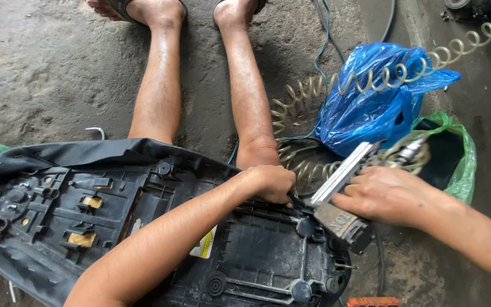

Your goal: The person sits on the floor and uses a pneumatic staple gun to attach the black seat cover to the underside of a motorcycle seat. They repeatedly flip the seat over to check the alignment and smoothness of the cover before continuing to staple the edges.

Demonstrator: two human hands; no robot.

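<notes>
An upturned black motorcycle seat [143, 227] lies across my lap, its plastic base facing up and the black cover folded over its far edge. My left hand [268, 183] grips that cover at the seat's far right edge, fingers closed on it. My right hand [387, 196] holds a metal pneumatic staple gun [342, 196], whose nose sits against the seat edge right beside my left hand. A pale coiled air hose [370, 82] runs from the gun away to the upper right.
A blue plastic bag [370, 102] and a green bag [461, 159] lie on the concrete floor at right. My bare legs [160, 85] stretch forward, feet in sandals. Thin cables [322, 45] trail across the floor. An orange object [373, 302] shows at the bottom edge.
</notes>
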